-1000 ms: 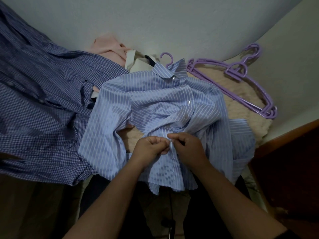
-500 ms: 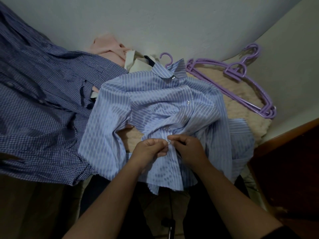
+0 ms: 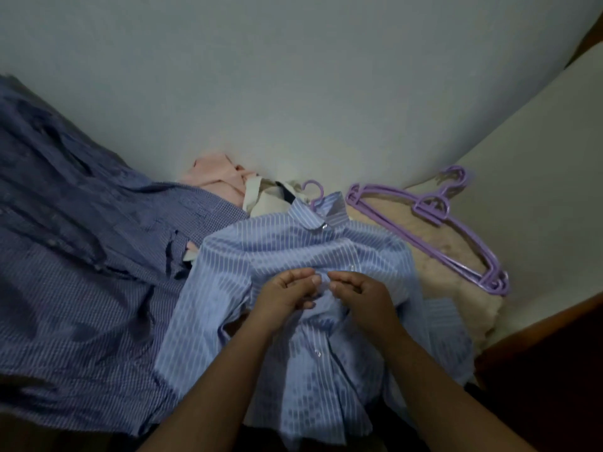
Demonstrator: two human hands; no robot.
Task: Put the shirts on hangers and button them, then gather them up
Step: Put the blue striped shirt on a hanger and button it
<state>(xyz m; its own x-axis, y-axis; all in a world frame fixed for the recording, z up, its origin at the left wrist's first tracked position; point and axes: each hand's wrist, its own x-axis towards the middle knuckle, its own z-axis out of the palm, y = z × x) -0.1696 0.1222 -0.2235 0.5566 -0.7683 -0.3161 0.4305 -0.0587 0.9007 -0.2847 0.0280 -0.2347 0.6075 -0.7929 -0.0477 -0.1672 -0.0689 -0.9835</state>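
Dim bedside, both hands, left hand (image 3: 287, 293) and right hand (image 3: 362, 293), pinching striped shirt (image 3: 293, 249) placket mid-chest: risk of skipped buttonhole, fabric bunching.

Blue white-striped shirt (image 3: 277, 256), navy checked shirt (image 3: 81, 272), purple hangers (image 3: 456, 230), pink garment (image 3: 215, 174).

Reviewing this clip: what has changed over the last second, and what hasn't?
Both hands, left hand and right hand, have moved up the striped shirt placket to a higher spot and pinch the fabric there; a lower button now shows. The checked shirt, the spare purple hangers and the pink garment lie as before.
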